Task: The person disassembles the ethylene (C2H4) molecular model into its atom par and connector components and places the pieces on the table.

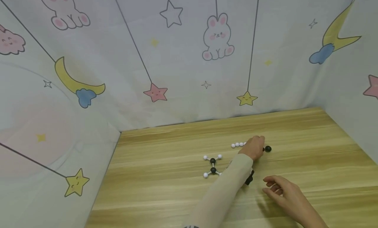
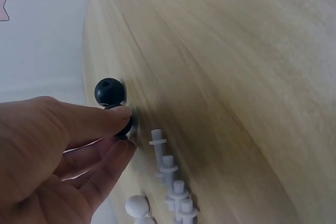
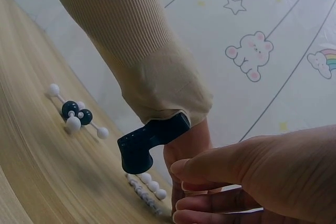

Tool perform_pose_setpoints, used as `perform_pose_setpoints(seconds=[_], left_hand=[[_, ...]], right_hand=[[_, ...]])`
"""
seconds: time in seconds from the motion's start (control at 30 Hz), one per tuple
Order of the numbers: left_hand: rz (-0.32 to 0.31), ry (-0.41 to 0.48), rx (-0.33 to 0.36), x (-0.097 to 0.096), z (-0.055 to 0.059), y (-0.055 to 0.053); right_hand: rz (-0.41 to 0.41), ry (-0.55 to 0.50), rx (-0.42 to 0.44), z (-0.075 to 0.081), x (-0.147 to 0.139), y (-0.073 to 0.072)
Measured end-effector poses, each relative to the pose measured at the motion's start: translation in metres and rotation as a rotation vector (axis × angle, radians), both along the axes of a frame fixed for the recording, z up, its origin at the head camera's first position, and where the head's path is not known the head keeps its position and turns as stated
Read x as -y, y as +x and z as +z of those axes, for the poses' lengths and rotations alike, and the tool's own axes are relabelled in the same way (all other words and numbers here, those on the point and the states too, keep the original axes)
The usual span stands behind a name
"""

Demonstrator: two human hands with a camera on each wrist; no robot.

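Observation:
My left hand (image 1: 254, 147) reaches to the back right of the table. In the left wrist view, its thumb and fingertips pinch a black ball (image 2: 126, 125), partly covered by them. Beside that ball sits another black ball (image 2: 109, 92) with a hole in it. A row of white balls (image 1: 237, 145) runs out to the left of the hand, and a line of white connector pegs (image 2: 169, 165) lies near its fingers. My right hand (image 1: 287, 196) hovers nearer the front, holding nothing, fingers loosely bent and thumb apart.
Left of the sleeved forearm stands an assembled molecule model (image 1: 213, 165) of black and white balls joined by pegs. A black wrist camera mount (image 3: 137, 153) sits on the left wrist. The wooden table (image 1: 153, 188) meets a printed curtain (image 1: 189, 70) behind.

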State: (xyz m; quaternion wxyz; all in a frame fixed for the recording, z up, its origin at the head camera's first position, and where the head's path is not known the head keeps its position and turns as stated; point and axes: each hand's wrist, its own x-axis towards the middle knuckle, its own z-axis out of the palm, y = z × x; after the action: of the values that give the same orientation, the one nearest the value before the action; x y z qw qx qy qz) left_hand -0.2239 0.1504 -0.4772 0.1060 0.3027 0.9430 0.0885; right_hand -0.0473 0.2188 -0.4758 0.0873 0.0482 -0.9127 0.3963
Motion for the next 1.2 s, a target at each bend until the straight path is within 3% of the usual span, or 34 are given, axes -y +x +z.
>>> perform_pose_setpoints(seconds=[0.5,0.97,1.2], left_hand=[[-0.020,-0.015,0.001,0.005,-0.001,0.001],[-0.018,-0.022,0.003,0.011,0.004,0.001],[-0.016,-0.030,-0.027,0.010,0.012,0.002]], right_hand=[[-0.002,0.001,0.056,0.002,0.002,0.000],[0.008,0.003,0.007,0.000,0.003,-0.001],[0.006,0.005,0.067,0.004,0.003,-0.002]])
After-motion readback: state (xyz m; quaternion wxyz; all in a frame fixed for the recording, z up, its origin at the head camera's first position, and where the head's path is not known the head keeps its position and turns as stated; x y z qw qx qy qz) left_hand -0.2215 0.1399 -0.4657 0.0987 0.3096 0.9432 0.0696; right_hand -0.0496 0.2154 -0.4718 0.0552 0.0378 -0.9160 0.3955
